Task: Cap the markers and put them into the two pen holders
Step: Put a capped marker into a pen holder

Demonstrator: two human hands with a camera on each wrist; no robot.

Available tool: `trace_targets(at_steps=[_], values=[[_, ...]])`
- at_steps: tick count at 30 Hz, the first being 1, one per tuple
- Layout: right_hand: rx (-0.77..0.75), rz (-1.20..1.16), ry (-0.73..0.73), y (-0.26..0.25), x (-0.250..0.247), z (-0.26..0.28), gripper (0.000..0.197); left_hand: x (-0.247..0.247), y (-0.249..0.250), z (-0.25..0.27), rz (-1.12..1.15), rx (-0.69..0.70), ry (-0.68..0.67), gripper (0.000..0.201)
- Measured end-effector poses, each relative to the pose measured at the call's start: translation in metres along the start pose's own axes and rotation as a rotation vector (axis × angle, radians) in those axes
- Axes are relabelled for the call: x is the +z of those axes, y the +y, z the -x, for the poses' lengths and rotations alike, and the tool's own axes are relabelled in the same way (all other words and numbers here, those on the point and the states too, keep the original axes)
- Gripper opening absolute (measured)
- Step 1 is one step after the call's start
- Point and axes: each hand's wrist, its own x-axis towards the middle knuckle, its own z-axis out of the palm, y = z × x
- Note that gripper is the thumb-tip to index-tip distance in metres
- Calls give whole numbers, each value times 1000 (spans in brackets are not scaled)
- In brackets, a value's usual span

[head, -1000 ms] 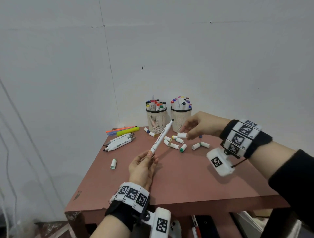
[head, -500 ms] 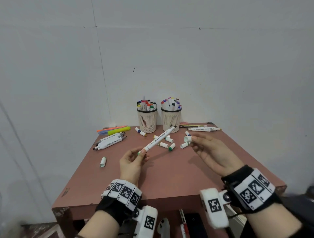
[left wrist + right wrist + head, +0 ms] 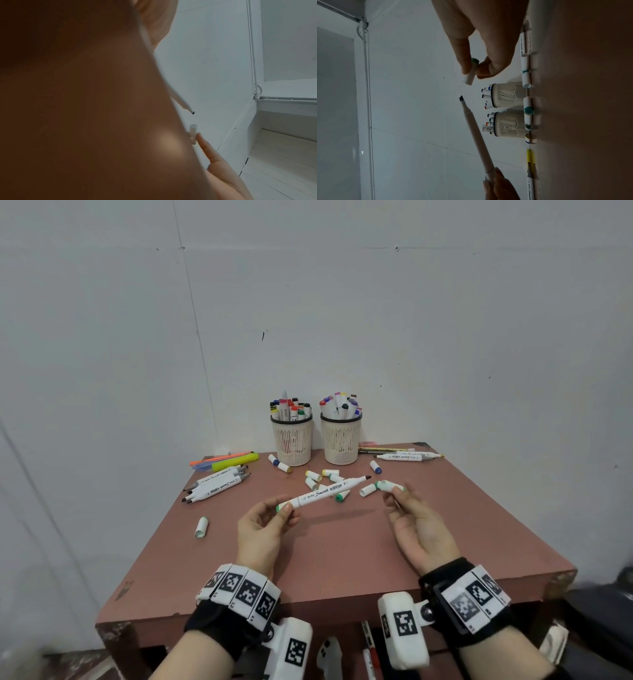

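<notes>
Left hand (image 3: 263, 522) pinched marker (image 3: 325, 491) by capped end, nib bare; right hand (image 3: 419, 523) pinched green-tipped cap (image 3: 388, 485), apart from nib. Both pen holders (image 3: 293, 445) partly filled; loose caps (image 3: 313, 475), uncapped markers (image 3: 219, 482) left on table (image 3: 359, 556).

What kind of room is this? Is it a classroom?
Probably not a classroom; more likely a plain corner set up for a marker-sorting job. A small reddish table stands against bare white walls, with two pen holders full of markers and loose caps scattered around.
</notes>
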Motion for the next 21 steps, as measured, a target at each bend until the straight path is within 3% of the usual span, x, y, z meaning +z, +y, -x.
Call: trace_targets(at_steps=[11, 21], values=[[-149, 98, 75, 2, -7, -2, 18, 1, 2, 4, -31, 3, -34, 19], [-144, 165, 33, 4, -7, 2, 22, 1, 2, 6, -48, -5, -61, 20]])
